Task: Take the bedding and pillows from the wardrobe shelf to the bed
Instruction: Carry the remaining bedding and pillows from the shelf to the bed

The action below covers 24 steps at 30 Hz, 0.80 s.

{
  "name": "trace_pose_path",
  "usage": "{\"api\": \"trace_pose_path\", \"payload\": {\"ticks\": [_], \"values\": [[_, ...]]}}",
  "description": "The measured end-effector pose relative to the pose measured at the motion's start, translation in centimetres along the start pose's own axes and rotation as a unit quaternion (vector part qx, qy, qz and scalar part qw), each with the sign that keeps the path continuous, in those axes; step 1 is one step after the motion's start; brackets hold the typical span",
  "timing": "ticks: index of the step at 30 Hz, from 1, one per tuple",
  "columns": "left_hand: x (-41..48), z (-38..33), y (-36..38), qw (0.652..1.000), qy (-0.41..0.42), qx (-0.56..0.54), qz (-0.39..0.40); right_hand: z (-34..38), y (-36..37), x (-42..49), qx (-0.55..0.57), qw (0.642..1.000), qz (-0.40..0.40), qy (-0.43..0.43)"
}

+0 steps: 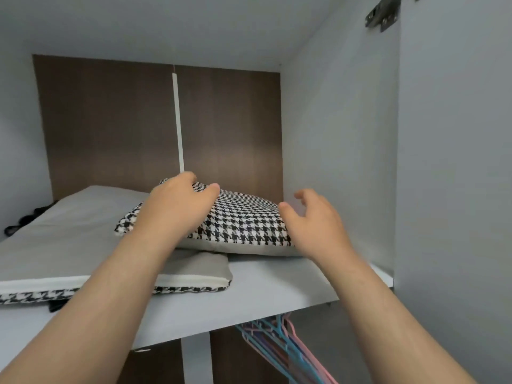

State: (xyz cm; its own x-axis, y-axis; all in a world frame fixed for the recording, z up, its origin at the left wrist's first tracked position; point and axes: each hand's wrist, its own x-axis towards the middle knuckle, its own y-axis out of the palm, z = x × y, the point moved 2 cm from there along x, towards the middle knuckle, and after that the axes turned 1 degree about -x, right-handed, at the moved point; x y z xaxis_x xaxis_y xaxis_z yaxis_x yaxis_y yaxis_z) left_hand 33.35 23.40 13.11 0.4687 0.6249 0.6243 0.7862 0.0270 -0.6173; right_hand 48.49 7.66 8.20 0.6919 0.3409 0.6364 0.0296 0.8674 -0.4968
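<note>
Reaching into the wardrobe, I have my left hand (177,206) flat on the checked pillow (243,220), fingers (213,188) spread over its far edge, not yet closed on it. My right hand (315,225) hovers open just beside its right side. Under my left forearm a second pillow (191,273) and grey bedding (69,225) lie on the shelf (277,284). Nothing looks lifted yet; I judge every carry remains.
</note>
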Motion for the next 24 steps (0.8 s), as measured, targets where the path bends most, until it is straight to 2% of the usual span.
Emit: {"api": "trace_pose_path", "payload": {"ticks": [6, 11, 15, 19, 24], "values": [[6.2, -0.3, 1.8, 0.995, -0.047, 0.084, 0.033, -0.7, 1.8, 6.5, -0.043, 0.997, 0.046, 0.038], [9.7, 1.6, 3.9, 0.978, -0.115, 0.156, 0.079, -1.5, 4.3, 10.8, -0.081, 0.987, 0.117, 0.079], [11.1, 3.8, 5.4, 0.961, -0.184, 0.182, 0.102, -3.2, 6.7, 12.6, -0.133, 0.973, 0.144, 0.122], [12.0, 6.6, 7.1, 0.942, -0.245, 0.210, 0.090, -5.0, 9.1, 13.1, -0.141, 0.958, 0.178, 0.177], [11.1, 7.6, 8.4, 0.934, -0.260, 0.246, 0.010, -7.3, 12.4, 14.3, -0.150, 0.948, 0.197, 0.198]]}}
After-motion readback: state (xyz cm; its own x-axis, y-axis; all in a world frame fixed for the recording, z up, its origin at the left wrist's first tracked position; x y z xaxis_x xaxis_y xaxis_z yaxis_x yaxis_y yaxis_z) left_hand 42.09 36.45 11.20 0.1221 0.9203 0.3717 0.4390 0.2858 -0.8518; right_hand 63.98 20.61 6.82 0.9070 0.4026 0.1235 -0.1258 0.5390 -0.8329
